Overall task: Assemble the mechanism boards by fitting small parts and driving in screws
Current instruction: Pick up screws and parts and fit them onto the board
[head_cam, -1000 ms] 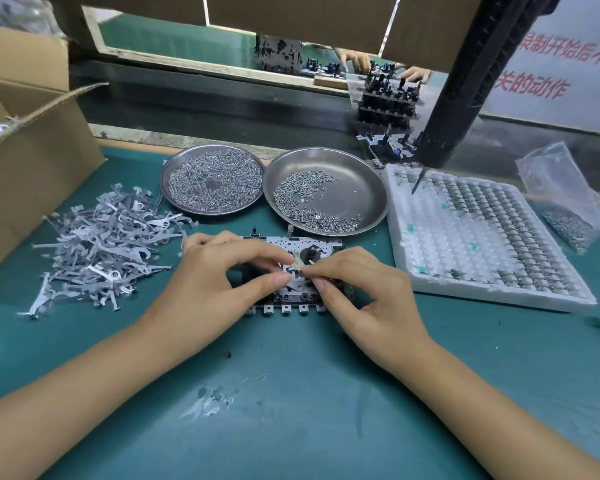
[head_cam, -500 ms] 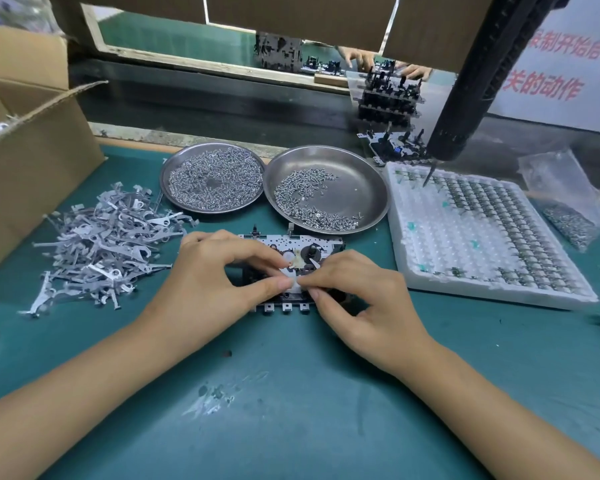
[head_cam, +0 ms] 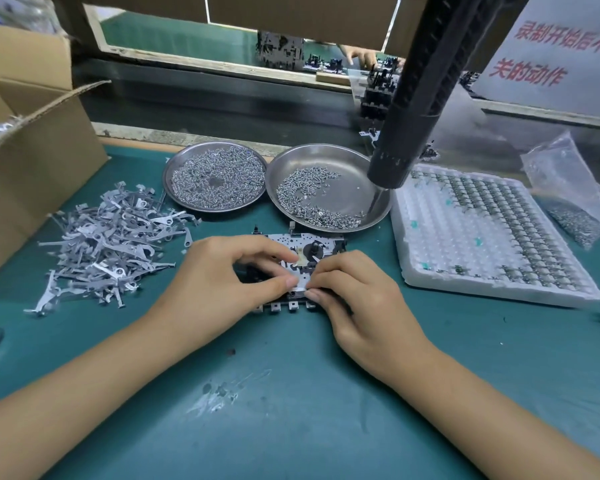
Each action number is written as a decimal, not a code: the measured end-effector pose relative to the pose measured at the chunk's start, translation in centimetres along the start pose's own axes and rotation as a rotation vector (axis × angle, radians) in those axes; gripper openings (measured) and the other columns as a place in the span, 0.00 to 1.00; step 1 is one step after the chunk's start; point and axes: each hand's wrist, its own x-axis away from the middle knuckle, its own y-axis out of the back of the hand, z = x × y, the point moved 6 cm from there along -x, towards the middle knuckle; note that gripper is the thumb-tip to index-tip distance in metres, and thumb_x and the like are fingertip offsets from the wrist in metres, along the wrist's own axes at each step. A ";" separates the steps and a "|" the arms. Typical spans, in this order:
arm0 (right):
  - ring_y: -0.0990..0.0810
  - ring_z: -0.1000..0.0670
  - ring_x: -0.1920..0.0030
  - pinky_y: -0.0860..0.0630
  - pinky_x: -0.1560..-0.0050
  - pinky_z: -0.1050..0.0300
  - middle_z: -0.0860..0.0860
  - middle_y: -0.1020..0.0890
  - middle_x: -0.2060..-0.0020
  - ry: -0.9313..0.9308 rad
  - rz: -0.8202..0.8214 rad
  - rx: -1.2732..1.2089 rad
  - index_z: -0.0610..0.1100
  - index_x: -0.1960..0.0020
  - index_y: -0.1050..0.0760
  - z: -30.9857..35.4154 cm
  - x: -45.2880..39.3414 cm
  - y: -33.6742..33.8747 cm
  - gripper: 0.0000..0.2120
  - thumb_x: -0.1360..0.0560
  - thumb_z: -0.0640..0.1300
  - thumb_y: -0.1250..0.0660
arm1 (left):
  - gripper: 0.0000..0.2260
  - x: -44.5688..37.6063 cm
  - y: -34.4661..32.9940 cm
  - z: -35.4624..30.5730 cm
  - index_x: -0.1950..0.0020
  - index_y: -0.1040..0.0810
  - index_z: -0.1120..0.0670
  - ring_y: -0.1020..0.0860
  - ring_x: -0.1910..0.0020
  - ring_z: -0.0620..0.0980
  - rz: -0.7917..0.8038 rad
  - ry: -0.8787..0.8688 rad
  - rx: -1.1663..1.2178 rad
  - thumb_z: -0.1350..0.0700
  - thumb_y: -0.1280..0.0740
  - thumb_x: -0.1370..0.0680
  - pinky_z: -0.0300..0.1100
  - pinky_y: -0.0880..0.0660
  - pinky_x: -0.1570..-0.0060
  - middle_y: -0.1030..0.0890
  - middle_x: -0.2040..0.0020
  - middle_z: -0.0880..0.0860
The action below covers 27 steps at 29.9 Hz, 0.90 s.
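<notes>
A metal mechanism board (head_cam: pixel 321 242) with a black hub lies flat on the green mat, mostly covered by both hands. My left hand (head_cam: pixel 219 282) rests on its left half, thumb and forefinger pinching a small pale metal part (head_cam: pixel 300 284) on the board. My right hand (head_cam: pixel 357 292) meets it from the right, fingertips pinching the same part at the board's near edge. Two steel dishes of screws stand behind: a full one (head_cam: pixel 215 176) and a half-filled one (head_cam: pixel 329 188). A hanging black electric screwdriver (head_cam: pixel 406 133) points down over the right dish's rim.
A heap of grey stamped levers (head_cam: pixel 108 244) lies at left beside a cardboard box (head_cam: pixel 32 150). A white foam tray (head_cam: pixel 482 237) of small parts sits at right, with a plastic bag (head_cam: pixel 568 195) behind it. Another person's hand (head_cam: pixel 362 57) works beyond the divider.
The hanging screwdriver has swung left, from over the foam tray to the right dish's rim. Both hands stay on the board, fingertips shifted slightly toward its near edge.
</notes>
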 end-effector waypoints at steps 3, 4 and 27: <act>0.22 0.42 0.58 0.27 0.54 0.54 0.43 0.20 0.58 0.014 -0.001 0.055 0.33 0.58 0.21 0.4 0.0 0.0 0.04 0.27 0.33 0.33 | 0.09 -0.1 -0.1 0.3 0.55 0.17 0.44 0.18 0.62 0.44 0.022 0.022 0.006 0.56 0.24 0.31 0.36 0.22 0.56 0.16 0.64 0.42; 0.22 0.41 0.59 0.27 0.54 0.54 0.42 0.20 0.59 0.016 -0.006 0.070 0.33 0.58 0.21 0.5 -0.1 0.0 0.04 0.27 0.33 0.34 | 0.09 -0.2 -0.1 0.4 0.55 0.17 0.43 0.18 0.62 0.42 0.032 0.028 0.005 0.55 0.24 0.31 0.37 0.22 0.56 0.16 0.64 0.42; 0.22 0.57 0.59 0.28 0.56 0.67 0.52 0.19 0.62 -0.444 -0.239 -0.484 0.46 0.59 0.20 -2.8 -0.2 1.1 0.08 0.25 0.35 0.32 | 0.12 -0.6 -0.3 -0.1 0.51 0.17 0.45 0.18 0.58 0.39 0.115 0.038 0.031 0.54 0.24 0.33 0.31 0.24 0.53 0.15 0.61 0.44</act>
